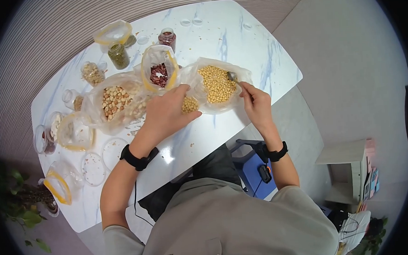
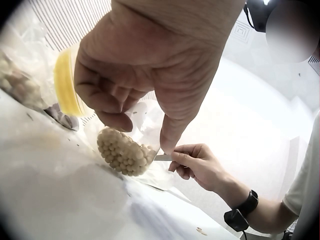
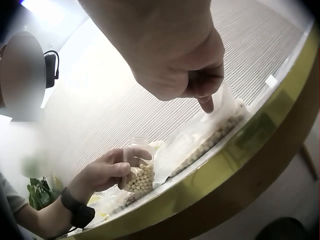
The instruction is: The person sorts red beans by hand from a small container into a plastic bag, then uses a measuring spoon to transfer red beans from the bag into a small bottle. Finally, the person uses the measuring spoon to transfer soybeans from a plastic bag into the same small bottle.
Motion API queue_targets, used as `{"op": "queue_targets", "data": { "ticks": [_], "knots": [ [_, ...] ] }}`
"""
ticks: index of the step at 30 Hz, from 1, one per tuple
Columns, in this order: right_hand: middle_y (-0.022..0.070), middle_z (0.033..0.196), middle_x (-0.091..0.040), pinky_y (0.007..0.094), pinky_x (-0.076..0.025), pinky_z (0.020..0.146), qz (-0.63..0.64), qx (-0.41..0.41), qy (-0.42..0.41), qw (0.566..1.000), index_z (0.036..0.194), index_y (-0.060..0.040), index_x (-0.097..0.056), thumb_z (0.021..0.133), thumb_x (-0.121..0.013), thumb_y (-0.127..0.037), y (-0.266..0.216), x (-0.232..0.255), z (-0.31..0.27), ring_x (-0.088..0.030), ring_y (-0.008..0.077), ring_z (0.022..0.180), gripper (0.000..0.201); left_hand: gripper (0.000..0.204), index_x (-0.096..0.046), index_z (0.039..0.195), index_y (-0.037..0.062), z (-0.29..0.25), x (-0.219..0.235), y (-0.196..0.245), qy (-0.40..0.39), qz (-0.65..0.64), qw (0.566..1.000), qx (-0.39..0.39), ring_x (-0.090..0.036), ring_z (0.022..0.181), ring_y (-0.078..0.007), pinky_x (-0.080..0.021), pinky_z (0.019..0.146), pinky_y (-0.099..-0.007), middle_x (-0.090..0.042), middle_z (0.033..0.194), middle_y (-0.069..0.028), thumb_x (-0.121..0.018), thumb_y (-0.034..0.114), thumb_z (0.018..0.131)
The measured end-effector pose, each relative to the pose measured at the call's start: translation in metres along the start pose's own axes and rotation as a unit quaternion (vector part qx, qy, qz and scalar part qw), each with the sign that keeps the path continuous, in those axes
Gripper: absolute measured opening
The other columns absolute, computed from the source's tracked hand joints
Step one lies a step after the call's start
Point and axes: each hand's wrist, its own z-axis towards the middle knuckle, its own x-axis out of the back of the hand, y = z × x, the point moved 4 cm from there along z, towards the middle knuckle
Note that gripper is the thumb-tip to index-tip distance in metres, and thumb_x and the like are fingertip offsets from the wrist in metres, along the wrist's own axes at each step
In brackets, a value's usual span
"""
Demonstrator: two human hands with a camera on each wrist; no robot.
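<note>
My left hand (image 1: 166, 110) grips a clear jar (image 3: 140, 176) partly filled with yellow soybeans, thumb on one side and fingers on the other. The jar stands upright beside an open clear plastic bag (image 1: 242, 97) of soybeans (image 1: 216, 84). With my right hand (image 1: 259, 107) I pinch the handle of a metal spoon (image 1: 231, 75), whose bowl lies over the beans at the right side of the bag. In the right wrist view the spoon is hidden behind the right hand.
Left of the jar are a bag of pale brown nuts (image 1: 113, 102) and a yellow-rimmed bag (image 1: 176, 73) of dark red beans. Behind stand jars of green beans (image 1: 118, 56) and red beans (image 1: 167, 38). Lids (image 1: 93, 169) and more jars lie along the table's left side.
</note>
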Motion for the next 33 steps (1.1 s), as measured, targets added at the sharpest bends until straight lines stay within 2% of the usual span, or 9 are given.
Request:
{"op": "queue_targets", "data": {
  "ticks": [1,4,5,9,13,19,22,25,33],
  "knots": [
    [0.0137,0.079,-0.073,0.0288,-0.053,0.067,-0.021,0.018,-0.011,1.0,0.123,-0.0001,-0.073,0.101,-0.062,-0.007,-0.001,-0.002,0.0,-0.07,0.0155,0.069,0.026,0.07,-0.06,0.132,0.0071,0.0,0.0,0.0,0.0,0.001,1.0,0.0,-0.074,0.09,-0.0351,-0.057,0.075,-0.0445,-0.076,0.106,-0.0161,-0.084,0.045,0.08],
    [0.0111,0.079,-0.074,0.0272,-0.052,0.065,0.069,-0.02,-0.057,0.996,0.121,0.0031,-0.073,0.103,-0.06,-0.009,-0.006,-0.013,-0.005,-0.067,0.0139,0.067,0.026,0.07,-0.06,0.132,0.0072,0.0,0.001,0.001,0.004,0.0,1.0,0.001,-0.074,0.089,-0.035,-0.057,0.075,-0.0442,-0.076,0.105,-0.0161,-0.084,0.045,0.079],
    [0.0108,0.079,-0.074,0.0265,-0.051,0.064,0.13,-0.067,-0.07,0.987,0.121,0.0045,-0.073,0.104,-0.059,-0.009,-0.006,-0.018,-0.006,-0.066,0.013,0.066,0.026,0.069,-0.06,0.132,0.0072,0.0,0.001,0.001,0.006,0.0,1.0,0.001,-0.074,0.089,-0.0348,-0.057,0.075,-0.0441,-0.076,0.105,-0.016,-0.084,0.045,0.079],
    [0.0102,0.081,-0.075,0.0235,-0.047,0.058,0.358,-0.224,-0.095,0.901,0.121,0.0096,-0.07,0.106,-0.056,-0.01,-0.001,-0.029,-0.009,-0.06,0.0095,0.064,0.028,0.069,-0.061,0.132,0.0072,0.0,0.001,0.002,-0.002,-0.008,1.0,0.005,-0.074,0.086,-0.0341,-0.057,0.074,-0.0436,-0.076,0.104,-0.0154,-0.084,0.045,0.079],
    [0.0123,0.081,-0.074,0.0212,-0.043,0.055,0.528,-0.302,-0.076,0.79,0.124,0.0104,-0.066,0.105,-0.056,-0.008,0.015,-0.033,-0.005,-0.056,0.008,0.063,0.028,0.069,-0.061,0.132,0.0074,0.0,0.001,0.001,0.001,-0.012,1.0,0.002,-0.074,0.082,-0.0335,-0.057,0.073,-0.0434,-0.076,0.104,-0.0146,-0.085,0.044,0.079],
    [0.0129,0.083,-0.073,0.0188,-0.04,0.052,0.573,-0.323,-0.07,0.75,0.124,0.0101,-0.066,0.105,-0.055,-0.008,0.019,-0.025,-0.003,-0.055,0.0073,0.062,0.028,0.069,-0.061,0.132,0.0074,0.0,0.001,0.0,0.0,0.001,1.0,-0.002,-0.074,0.082,-0.0336,-0.056,0.073,-0.0439,-0.076,0.104,-0.0146,-0.085,0.045,0.079],
    [0.0124,0.083,-0.073,0.0188,-0.039,0.051,0.565,-0.324,-0.05,0.757,0.125,0.0094,-0.066,0.105,-0.056,-0.008,0.016,-0.019,0.001,-0.054,0.0073,0.061,0.028,0.069,-0.061,0.132,0.0074,0.0,0.0,0.0,0.014,-0.003,1.0,-0.01,-0.074,0.083,-0.0331,-0.056,0.073,-0.0439,-0.076,0.103,-0.0146,-0.084,0.044,0.079],
    [0.0116,0.081,-0.073,0.0189,-0.038,0.05,0.599,-0.306,-0.062,0.738,0.125,0.0084,-0.066,0.105,-0.057,-0.008,0.007,-0.012,0.004,-0.054,0.0073,0.06,0.028,0.069,-0.061,0.132,0.0075,0.001,0.001,0.001,-0.002,-0.005,1.0,0.003,-0.074,0.083,-0.0325,-0.056,0.073,-0.0436,-0.075,0.103,-0.0143,-0.085,0.044,0.079],
    [0.0087,0.079,-0.073,0.0205,-0.039,0.05,0.55,-0.244,-0.118,0.79,0.122,0.0051,-0.071,0.106,-0.059,-0.01,-0.03,-0.003,0.003,-0.055,0.0067,0.06,0.025,0.069,-0.061,0.131,0.0073,0.0,0.001,0.002,-0.005,0.002,1.0,0.008,-0.074,0.081,-0.032,-0.056,0.072,-0.0434,-0.075,0.103,-0.0138,-0.085,0.044,0.079]
  ]
}}
